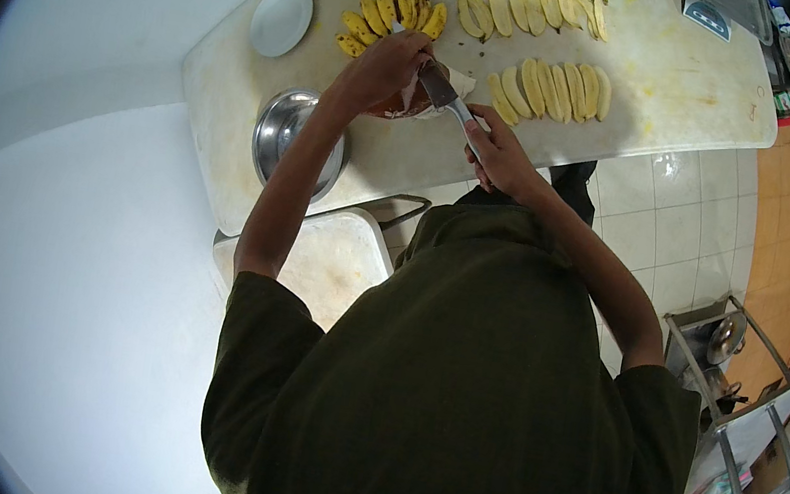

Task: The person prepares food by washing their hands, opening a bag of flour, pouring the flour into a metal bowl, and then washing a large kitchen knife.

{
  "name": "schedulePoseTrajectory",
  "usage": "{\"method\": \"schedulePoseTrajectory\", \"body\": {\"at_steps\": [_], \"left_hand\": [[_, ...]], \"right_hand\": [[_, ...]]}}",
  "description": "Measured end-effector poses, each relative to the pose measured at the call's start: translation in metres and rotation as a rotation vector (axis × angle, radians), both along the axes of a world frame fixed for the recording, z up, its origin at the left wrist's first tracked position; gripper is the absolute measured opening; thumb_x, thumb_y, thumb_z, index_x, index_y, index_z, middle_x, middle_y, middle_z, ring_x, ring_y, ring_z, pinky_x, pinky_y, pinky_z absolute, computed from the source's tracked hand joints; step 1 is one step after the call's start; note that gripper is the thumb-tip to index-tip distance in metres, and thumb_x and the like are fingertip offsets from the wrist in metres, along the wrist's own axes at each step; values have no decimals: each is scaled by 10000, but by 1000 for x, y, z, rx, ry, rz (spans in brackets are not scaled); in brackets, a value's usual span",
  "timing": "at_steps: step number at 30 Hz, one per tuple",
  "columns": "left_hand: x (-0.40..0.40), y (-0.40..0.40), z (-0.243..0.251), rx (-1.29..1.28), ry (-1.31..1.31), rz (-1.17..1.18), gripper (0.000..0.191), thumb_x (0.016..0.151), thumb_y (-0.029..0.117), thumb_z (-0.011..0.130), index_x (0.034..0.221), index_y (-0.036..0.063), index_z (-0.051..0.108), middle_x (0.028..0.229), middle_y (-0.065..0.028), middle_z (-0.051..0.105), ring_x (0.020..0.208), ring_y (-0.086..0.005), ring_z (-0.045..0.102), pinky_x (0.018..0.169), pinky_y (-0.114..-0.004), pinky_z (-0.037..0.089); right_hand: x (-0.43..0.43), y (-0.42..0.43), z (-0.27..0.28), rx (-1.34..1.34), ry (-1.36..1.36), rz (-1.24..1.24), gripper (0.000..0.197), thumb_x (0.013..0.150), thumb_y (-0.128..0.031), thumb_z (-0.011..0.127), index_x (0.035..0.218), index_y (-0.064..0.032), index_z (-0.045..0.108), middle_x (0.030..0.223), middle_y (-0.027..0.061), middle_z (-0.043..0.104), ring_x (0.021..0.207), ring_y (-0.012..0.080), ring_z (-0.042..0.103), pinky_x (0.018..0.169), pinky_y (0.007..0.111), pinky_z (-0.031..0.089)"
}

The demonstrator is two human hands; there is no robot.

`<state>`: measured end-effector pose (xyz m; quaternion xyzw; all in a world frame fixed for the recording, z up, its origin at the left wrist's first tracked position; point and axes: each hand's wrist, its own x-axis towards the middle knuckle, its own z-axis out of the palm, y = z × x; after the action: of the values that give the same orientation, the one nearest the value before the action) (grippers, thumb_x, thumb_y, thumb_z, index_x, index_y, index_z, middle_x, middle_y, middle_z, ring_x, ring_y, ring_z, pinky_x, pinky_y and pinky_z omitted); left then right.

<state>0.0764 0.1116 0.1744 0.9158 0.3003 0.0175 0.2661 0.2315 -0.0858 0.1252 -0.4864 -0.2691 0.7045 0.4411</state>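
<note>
My right hand grips the grey handle of a broad-bladed knife. The blade points up and left, and its far part passes behind my left hand. My left fingers are closed about the blade, with a pale tip showing just past them. Pale, cloth-like material hangs below these fingers; what it is I cannot tell. Under both hands lies a reddish-brown object with a whitish piece at its right, mostly hidden. A bunch of unpeeled yellow bananas sits just beyond my left hand.
Peeled bananas lie in a far row and a near row on the pale table. At left are a white plate and a steel bowl. A white stool-like surface stands below. A metal rack is at right.
</note>
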Motion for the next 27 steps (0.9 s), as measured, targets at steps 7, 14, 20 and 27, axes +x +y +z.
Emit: {"method": "schedulePoseTrajectory", "body": {"at_steps": [7,14,20,27], "left_hand": [[-6,-5,-2,69,-8,-6,203,898,161,635,1038,17,613,968,-169,615,881,-369,623,787,-440,495],[-12,-18,-14,31,-147,203,151,870,123,634,953,-3,630,915,-196,630,873,-375,625,760,-449,485],[-24,-23,-24,111,-239,395,156,886,131,663,970,2,637,896,-190,683,831,-331,687,716,-399,536],[-27,-27,-25,142,-264,394,150,869,158,668,918,19,647,900,-172,677,819,-350,667,696,-415,515]], "right_hand": [[-2,1,2,3,-8,-4,386,1036,-302,431,1353,-89,375,716,41,499,393,86,426,352,266,384],[0,1,6,-2,-52,-23,394,1033,-298,438,1365,-94,376,720,41,493,406,79,416,357,267,374],[12,-5,17,-21,-59,-110,402,1032,-284,447,1377,-90,375,717,35,488,393,76,393,352,254,352],[15,-15,20,8,-46,-172,396,1028,-286,460,1372,-101,396,713,24,486,395,68,386,356,241,351]]}}
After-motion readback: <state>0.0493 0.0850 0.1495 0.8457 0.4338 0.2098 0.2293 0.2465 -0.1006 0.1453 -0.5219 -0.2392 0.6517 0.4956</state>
